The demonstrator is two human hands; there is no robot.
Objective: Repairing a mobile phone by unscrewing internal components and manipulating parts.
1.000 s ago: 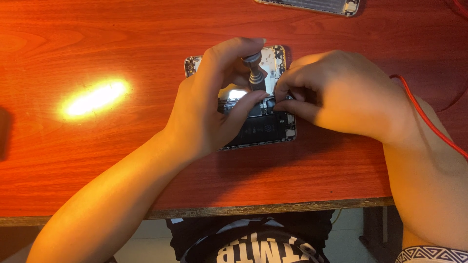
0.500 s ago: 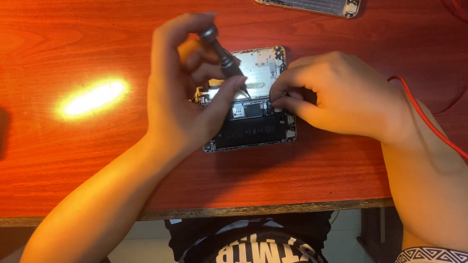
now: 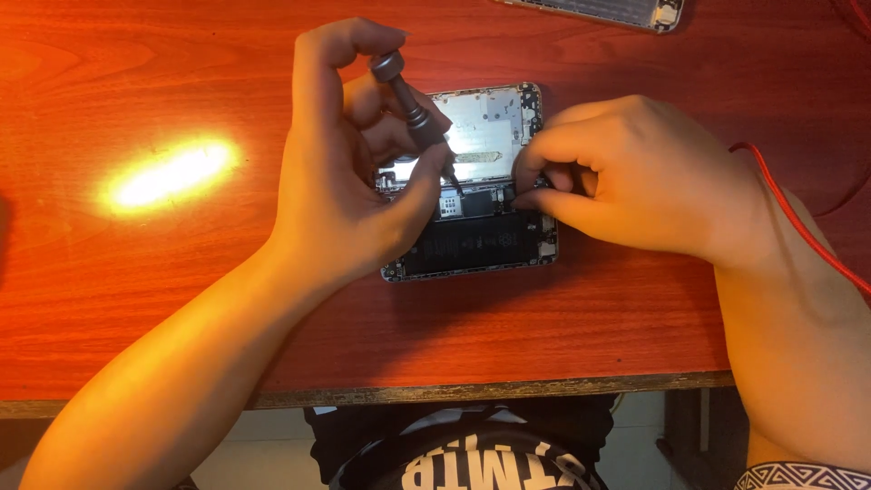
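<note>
Head view: left hand (image 3: 340, 195) pinches a screwdriver (image 3: 413, 113), tilted with its tip down-right into the opened phone (image 3: 481, 195) at frame centre on the surface (image 3: 136, 299); right hand (image 3: 635, 181), grip pressed together, steadies the phone's right edge.

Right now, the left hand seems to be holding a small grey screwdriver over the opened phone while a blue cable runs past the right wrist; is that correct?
Not quite: the cable by the right wrist is red, not blue, as the head view shows. The rest holds: the left hand holds the small grey screwdriver tilted over the opened phone, and the right hand rests at the phone's edge.
</note>
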